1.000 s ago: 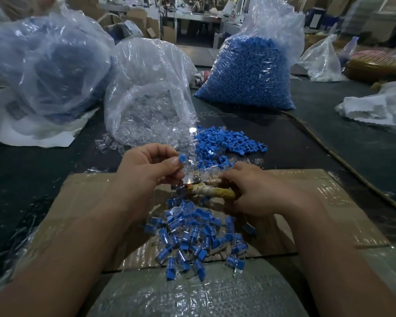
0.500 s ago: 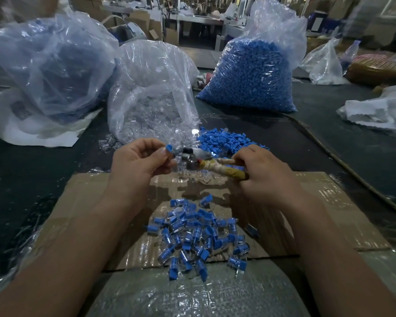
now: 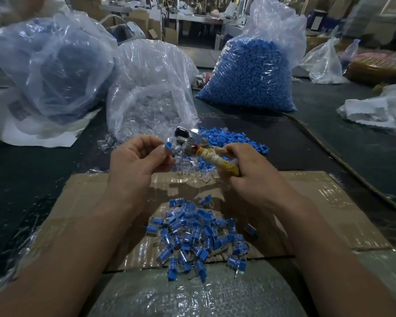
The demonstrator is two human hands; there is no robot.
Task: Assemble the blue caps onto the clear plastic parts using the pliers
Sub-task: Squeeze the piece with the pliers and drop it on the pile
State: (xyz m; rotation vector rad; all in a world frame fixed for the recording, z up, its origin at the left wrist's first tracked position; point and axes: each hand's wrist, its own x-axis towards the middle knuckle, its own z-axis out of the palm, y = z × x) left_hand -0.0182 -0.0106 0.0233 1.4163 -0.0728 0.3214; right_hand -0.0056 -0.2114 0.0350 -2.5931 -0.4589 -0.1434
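My left hand [image 3: 136,159] pinches a clear plastic part with a blue cap [image 3: 169,147] between thumb and fingers, held up above the cardboard. My right hand [image 3: 249,172] grips the tape-wrapped handles of the pliers [image 3: 212,154], whose metal jaws point left and stand just right of the capped part. A pile of assembled capped parts [image 3: 192,236] lies on the cardboard sheet [image 3: 329,213] below my hands. Loose blue caps [image 3: 233,139] and loose clear parts [image 3: 188,164] lie on the dark table beyond.
A clear bag of clear parts [image 3: 149,92] stands behind my left hand. A bag full of blue caps [image 3: 252,74] stands at the back right, a large crumpled bag [image 3: 48,62] at the back left. Bubble wrap [image 3: 192,296] lies at the near edge.
Both hands rose from the cardboard and moved away from me. The pliers swung up so their jaws now stand beside the capped part in my left hand.
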